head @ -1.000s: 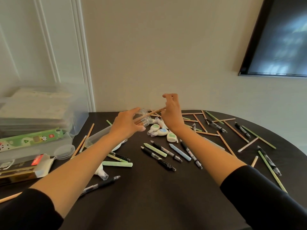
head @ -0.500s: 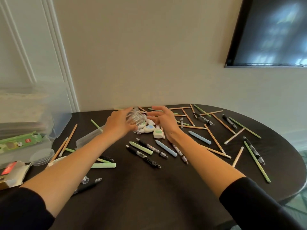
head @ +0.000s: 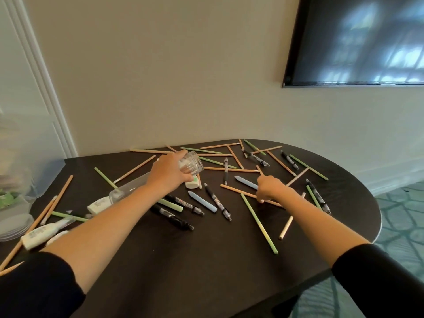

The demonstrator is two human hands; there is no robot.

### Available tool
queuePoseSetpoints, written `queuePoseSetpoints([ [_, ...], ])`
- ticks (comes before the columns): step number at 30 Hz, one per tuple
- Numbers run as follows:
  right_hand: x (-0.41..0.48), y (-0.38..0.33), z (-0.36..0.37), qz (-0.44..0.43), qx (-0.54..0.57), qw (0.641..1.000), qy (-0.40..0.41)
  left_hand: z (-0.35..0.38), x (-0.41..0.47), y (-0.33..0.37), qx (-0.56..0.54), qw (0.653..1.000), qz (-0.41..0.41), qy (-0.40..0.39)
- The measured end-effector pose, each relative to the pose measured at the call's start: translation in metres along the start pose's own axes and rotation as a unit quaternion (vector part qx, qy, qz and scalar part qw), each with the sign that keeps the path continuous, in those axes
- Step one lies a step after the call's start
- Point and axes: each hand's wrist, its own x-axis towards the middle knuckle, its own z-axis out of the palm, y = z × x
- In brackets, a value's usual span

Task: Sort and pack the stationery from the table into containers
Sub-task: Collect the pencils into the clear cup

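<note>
Your right grip (head: 270,188) curls round a pencil (head: 238,190) on the desk (head: 206,260) — likely next for packing. Farther off, your left grip (head: 168,172) holds the jar (head: 192,165) tipped mouth-rightward, ready to take it; loose pencils (head: 219,145) lie beyond.

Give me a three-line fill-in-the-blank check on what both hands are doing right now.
1. The left hand grips a clear glass ____.
2. The right hand grips a wooden ____.
3. The dark screen hangs on the ____.
Missing words: jar; pencil; wall.
</note>
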Motion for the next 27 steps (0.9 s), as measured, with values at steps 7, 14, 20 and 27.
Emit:
queuePoseSetpoints([
  [7, 0.007, 0.002, 0.004, -0.065, 0.089, 0.988, 0.113, 0.002, -0.001, 0.004, 0.016, 1.0, 0.002, -0.004],
  [14, -0.011, -0.022, -0.02, -0.261, 0.216, 0.921, 0.19, -0.011, -0.005, -0.007, 0.024, 1.0, -0.017, 0.001],
  [20, -0.02, -0.065, -0.029, -0.338, 0.155, 0.903, 0.214, -0.024, -0.012, -0.018, -0.009, 1.0, -0.009, -0.007],
  [27, -0.019, -0.13, -0.032, -0.318, 0.191, 0.891, 0.262, -0.044, -0.018, -0.036, -0.041, 0.999, -0.01, 0.03],
])
